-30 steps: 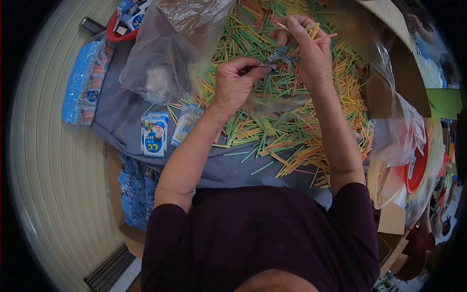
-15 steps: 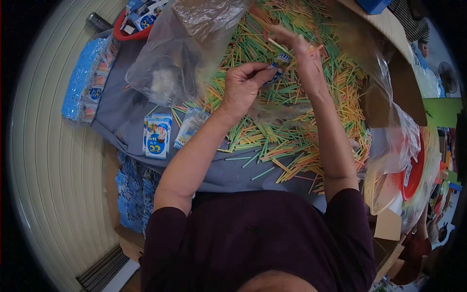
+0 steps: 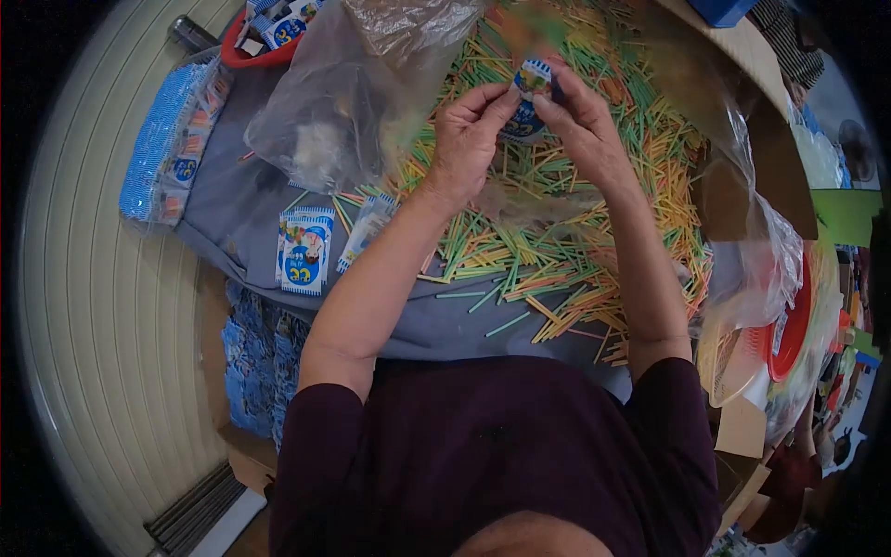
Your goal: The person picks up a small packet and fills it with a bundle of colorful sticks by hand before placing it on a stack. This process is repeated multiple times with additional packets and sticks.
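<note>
My left hand (image 3: 469, 139) pinches the left edge of a small blue-and-white printed packet (image 3: 525, 123) between thumb and fingers. At the packet's right edge my right hand (image 3: 587, 125) is closed, its thumb on the front. The packet is held upright over a large heap of thin green, yellow and orange sticks (image 3: 520, 241). To the left of my left forearm lie two flat stacks of similar packets, one printed stack (image 3: 304, 251) and one partly transparent packet (image 3: 369, 227) beside it.
A cloudy plastic bag (image 3: 320, 121) sits left of the heap. Behind it stands a red basin (image 3: 249, 54) of packets. A clear bag of packed packets (image 3: 172, 139) is at far left. Cardboard (image 3: 747, 200) and a red basket (image 3: 789, 325) border the right side.
My right hand has come down from above the heap and taken hold of the packet. The packet, tilted in my left hand before, now stands upright between both hands.
</note>
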Demonstrator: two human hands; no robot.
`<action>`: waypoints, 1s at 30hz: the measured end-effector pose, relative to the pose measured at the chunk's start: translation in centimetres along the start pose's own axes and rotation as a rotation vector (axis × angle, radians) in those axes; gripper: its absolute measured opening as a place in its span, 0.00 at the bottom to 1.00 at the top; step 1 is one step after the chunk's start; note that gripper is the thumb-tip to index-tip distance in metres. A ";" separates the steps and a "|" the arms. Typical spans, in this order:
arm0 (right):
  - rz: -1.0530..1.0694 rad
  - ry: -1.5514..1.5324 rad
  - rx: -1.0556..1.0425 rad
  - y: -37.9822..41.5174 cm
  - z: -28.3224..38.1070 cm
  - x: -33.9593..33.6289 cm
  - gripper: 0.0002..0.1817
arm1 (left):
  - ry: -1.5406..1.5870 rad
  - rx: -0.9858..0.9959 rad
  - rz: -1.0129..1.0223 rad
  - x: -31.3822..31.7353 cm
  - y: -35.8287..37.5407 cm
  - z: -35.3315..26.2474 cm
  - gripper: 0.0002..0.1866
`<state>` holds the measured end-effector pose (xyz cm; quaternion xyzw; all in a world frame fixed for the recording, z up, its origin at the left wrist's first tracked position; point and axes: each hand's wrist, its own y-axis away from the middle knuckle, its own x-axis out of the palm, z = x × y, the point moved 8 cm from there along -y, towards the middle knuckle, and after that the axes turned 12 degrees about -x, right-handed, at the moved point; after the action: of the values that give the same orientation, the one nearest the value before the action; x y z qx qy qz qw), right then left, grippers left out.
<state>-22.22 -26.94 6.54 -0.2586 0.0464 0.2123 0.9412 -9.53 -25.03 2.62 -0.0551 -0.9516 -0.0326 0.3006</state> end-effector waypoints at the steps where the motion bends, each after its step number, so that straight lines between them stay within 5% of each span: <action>1: -0.070 0.063 -0.136 -0.3 -0.1 -0.7 0.19 | 0.013 0.014 0.029 0.2 0.3 -0.3 0.12; 5: -0.102 0.079 -0.131 0.0 1.5 -0.9 0.14 | -0.219 -0.004 -0.016 0.5 2.3 -0.9 0.10; 7: 0.121 -0.008 -0.011 0.2 2.2 1.8 0.11 | -0.413 -0.041 -0.030 -0.9 2.8 -0.2 0.10; 10: -0.044 -0.140 0.035 0.2 1.2 0.5 0.11 | -0.549 -0.086 -0.238 -3.7 4.0 -1.2 0.12; 13: 0.474 0.768 -0.267 0.8 -0.7 0.6 0.14 | -0.578 0.122 -0.186 -3.8 4.8 -3.1 0.14; 15: 0.438 0.949 -0.121 2.7 -1.5 1.3 0.20 | -0.509 0.087 -0.137 -3.1 5.5 -3.7 0.13; 17: 0.586 1.016 -0.058 2.9 -2.4 2.4 0.22 | -0.455 0.036 -0.108 -2.7 5.9 -4.0 0.12; 23: 0.588 1.114 -0.041 2.9 -1.9 3.2 0.18 | -0.123 -0.187 0.036 -2.9 6.8 -1.6 0.11; 30: 0.565 1.187 -0.120 2.5 -1.5 2.9 0.10 | -0.187 -0.171 0.026 -3.7 8.3 -1.6 0.11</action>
<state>-20.65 -24.71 3.52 -0.3615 0.6115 0.2747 0.6480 -4.64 -17.27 2.03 -0.0958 -0.9684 -0.1043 0.2051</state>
